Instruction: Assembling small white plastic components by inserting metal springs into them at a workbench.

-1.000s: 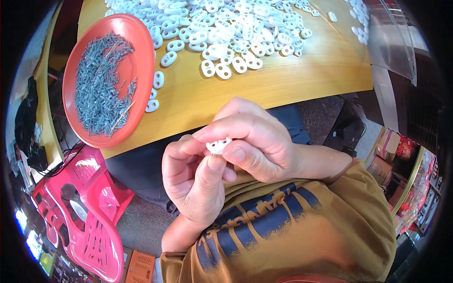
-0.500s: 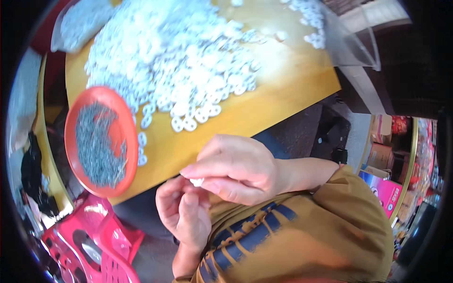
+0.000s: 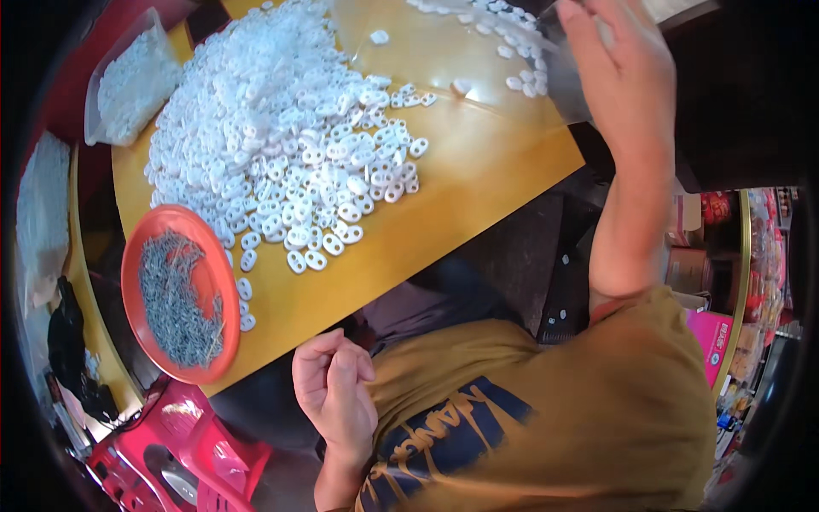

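Note:
My left hand (image 3: 335, 388) is in front of my shirt by the table's near edge, its fingers curled in and pressed together. Whatever it may hold is hidden. Far off at the right, my right hand (image 3: 618, 68) reaches over a clear plastic container (image 3: 559, 72), thumb and finger apart; nothing shows in it, and its fingertips are partly cut off by the upper edge. A big heap of small white plastic pieces with two holes (image 3: 281, 136) covers the table's middle. An orange-red dish (image 3: 223, 294) of small grey metal screws or nails (image 3: 179, 307) stands at the table's left corner.
The yellow table (image 3: 358, 282) has a slanting near edge. A clear tub (image 3: 132, 85) of white pieces stands at the far left. More white pieces (image 3: 527, 81) lie at the far right. A pink plastic chair (image 3: 183, 427) is at the lower left, boxes (image 3: 704, 333) at the right.
My right hand has left my left hand and moved far right and away to the clear container. The small white piece between my hands is no longer seen. My left hand stays low, fingers curled.

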### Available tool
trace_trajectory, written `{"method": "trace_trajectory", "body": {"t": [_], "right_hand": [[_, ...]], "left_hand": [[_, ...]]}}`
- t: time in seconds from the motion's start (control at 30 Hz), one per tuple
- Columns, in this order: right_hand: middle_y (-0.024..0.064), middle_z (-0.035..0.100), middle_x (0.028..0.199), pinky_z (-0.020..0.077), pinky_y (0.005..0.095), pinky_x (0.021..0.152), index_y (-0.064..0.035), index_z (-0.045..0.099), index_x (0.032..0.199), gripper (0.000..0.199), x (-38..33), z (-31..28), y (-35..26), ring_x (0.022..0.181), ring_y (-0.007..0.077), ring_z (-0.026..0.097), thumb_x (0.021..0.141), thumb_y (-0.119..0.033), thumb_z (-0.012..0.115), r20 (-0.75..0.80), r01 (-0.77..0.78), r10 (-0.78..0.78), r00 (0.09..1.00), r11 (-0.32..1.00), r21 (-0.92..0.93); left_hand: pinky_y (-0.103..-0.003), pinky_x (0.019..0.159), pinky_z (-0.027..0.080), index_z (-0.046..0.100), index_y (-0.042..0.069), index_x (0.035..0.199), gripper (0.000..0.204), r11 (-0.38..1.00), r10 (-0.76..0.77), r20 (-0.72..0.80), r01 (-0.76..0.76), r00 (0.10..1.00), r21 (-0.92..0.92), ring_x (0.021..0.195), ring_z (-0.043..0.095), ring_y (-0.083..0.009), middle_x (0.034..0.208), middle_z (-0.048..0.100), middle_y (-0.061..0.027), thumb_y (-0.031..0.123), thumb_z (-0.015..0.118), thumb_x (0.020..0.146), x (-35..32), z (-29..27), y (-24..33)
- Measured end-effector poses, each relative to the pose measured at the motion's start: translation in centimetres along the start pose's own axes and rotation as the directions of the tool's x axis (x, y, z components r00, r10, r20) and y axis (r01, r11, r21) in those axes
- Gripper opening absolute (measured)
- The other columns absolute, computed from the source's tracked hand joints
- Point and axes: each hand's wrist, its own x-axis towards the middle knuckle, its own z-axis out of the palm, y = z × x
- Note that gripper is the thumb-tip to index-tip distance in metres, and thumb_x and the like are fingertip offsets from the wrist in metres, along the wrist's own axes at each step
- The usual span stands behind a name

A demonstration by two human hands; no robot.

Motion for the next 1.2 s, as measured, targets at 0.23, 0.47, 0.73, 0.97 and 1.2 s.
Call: {"method": "trace_trajectory", "body": {"t": [0.23,0.47,0.73,0.97,1.2], "right_hand": [[0.0112,0.061,0.09,0.0464,0.0283,0.066,0.0032,0.062,0.089,0.017,-6.3,2.1,-6.0,0.077,0.0216,0.059,0.073,0.002,0.063,-0.018,0.183,-0.22,0.975,0.757,0.627],[0.0048,0.058,0.08,0.0443,0.0323,0.059,-0.0061,0.06,0.082,0.018,-12.5,5.8,-9.4,0.069,0.0225,0.057,0.066,-0.001,0.067,0.163,-0.071,-0.086,0.983,0.637,0.767],[0.0047,0.057,0.081,0.0444,0.0321,0.061,-0.0061,0.06,0.084,0.019,-13.4,5.9,-10.8,0.072,0.0231,0.057,0.067,-0.002,0.067,0.215,-0.126,-0.088,0.973,0.577,0.807],[0.0046,0.056,0.081,0.0432,0.0324,0.062,-0.0059,0.059,0.085,0.02,-13.2,6.5,-11.7,0.072,0.0232,0.055,0.067,-0.003,0.066,0.207,-0.1,-0.132,0.969,0.555,0.826],[0.0056,0.056,0.081,0.0429,0.0319,0.061,-0.0055,0.059,0.085,0.021,-13.0,7.2,-12.1,0.07,0.0232,0.055,0.066,-0.001,0.067,0.157,-0.066,-0.125,0.98,0.539,0.84]], "left_hand": [[-0.019,0.057,0.04,0.051,-0.004,0.101,0.017,0.987,0.056,-0.016,-0.053,0.998,0.153,0.06,0.048,-0.0101,0.074,0.053,-0.0065,-0.005,0.05,0.084,0.7,-0.3,0.2],[-0.025,0.061,0.045,0.057,-0.003,0.101,0.025,0.437,0.375,0.259,-0.416,0.89,0.797,0.066,0.054,-0.0151,0.077,0.057,-0.0083,-0.007,0.058,0.076,3.7,-0.3,0.1],[-0.031,0.061,0.045,0.062,0.0,0.103,0.033,-0.07,0.312,0.457,-0.459,0.833,0.885,0.068,0.056,-0.0216,0.08,0.058,-0.0093,-0.003,0.063,0.07,5.1,0.6,0.1],[-0.031,0.062,0.045,0.061,0.0,0.103,0.034,0.024,0.374,0.542,-0.592,0.752,0.805,0.069,0.056,-0.0228,0.082,0.058,-0.0099,-0.002,0.064,0.07,5.0,-0.8,-0.1],[-0.032,0.063,0.046,0.058,0.0,0.108,0.034,-0.107,0.347,0.473,-0.466,0.81,0.878,0.07,0.054,-0.0242,0.084,0.057,-0.0107,-0.001,0.061,0.074,6.3,-1.0,1.5]]}}
